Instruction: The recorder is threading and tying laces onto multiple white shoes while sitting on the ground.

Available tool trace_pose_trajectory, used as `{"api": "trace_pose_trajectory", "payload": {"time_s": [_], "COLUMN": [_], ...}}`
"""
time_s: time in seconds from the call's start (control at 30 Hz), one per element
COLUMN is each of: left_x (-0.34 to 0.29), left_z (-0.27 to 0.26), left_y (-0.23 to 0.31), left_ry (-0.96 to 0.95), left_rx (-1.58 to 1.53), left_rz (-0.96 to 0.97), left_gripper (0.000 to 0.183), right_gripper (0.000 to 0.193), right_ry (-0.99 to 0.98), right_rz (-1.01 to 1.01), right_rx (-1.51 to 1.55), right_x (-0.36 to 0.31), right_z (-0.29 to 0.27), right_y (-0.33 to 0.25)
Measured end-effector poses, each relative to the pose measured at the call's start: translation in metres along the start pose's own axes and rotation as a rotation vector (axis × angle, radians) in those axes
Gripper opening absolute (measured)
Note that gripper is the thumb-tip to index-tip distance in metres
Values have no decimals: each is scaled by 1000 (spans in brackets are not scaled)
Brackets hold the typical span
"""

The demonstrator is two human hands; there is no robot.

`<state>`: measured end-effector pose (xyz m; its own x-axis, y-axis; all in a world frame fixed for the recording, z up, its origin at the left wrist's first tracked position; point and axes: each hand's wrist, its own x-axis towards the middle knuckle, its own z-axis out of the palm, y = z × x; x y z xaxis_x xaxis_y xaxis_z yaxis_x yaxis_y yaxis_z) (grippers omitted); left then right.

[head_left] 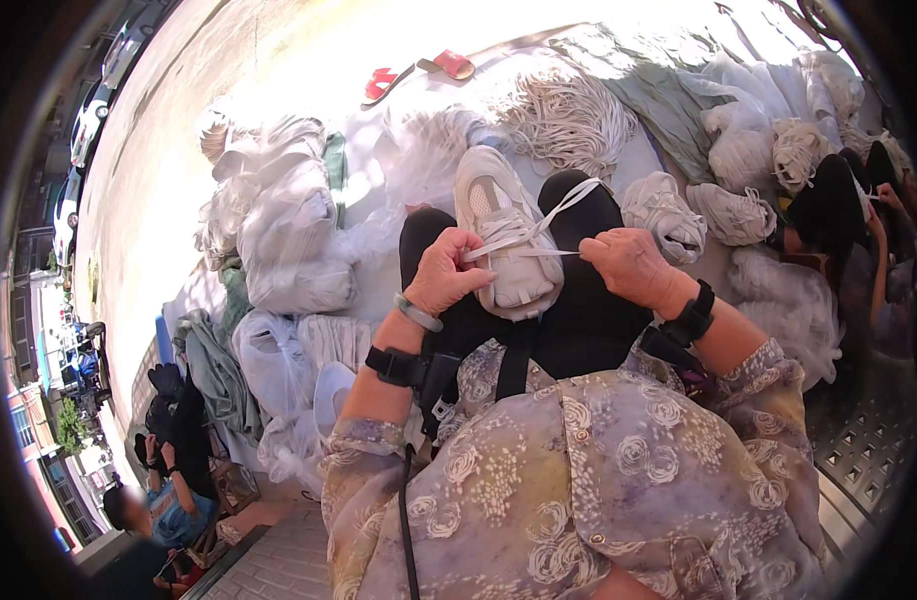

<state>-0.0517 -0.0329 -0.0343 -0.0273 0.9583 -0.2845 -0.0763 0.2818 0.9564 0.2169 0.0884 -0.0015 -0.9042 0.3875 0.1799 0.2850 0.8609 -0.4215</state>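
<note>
A white sneaker (508,278) rests on my lap between my knees, its toe pointing toward the far side. White shoelace (513,243) crosses over its upper part, with a loose loop rising to the right. My left hand (446,272) is closed in a pinch on the lace at the shoe's left side. On the right, my right hand (630,268) pinches the lace, which is stretched taut from the shoe. Both hands are apart from the sneaker's sole. The fingertips of my right hand are partly hidden by its own knuckles.
A heap of white laces (570,122) lies beyond my knees. More white sneakers (664,216) sit to the right. Clear plastic bags (293,250) line the left side. Red sandals (448,65) are at the far edge. Co-workers sit at lower left (178,500) and far right.
</note>
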Motion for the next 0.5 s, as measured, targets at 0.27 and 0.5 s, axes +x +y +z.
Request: {"api": "trace_pose_trajectory", "payload": {"time_s": [0.27, 0.5], "left_x": [-3, -8], "left_z": [15, 28], "left_y": [17, 30], "left_ry": [68, 213], "left_rx": [351, 589], "left_rz": [97, 157], "left_gripper": [36, 29], "right_gripper": [6, 26], "right_ry": [81, 199], "right_rz": [97, 14], "right_rx": [-88, 141], "right_x": [-64, -8], "right_z": [-27, -21], "right_y": [11, -12]}}
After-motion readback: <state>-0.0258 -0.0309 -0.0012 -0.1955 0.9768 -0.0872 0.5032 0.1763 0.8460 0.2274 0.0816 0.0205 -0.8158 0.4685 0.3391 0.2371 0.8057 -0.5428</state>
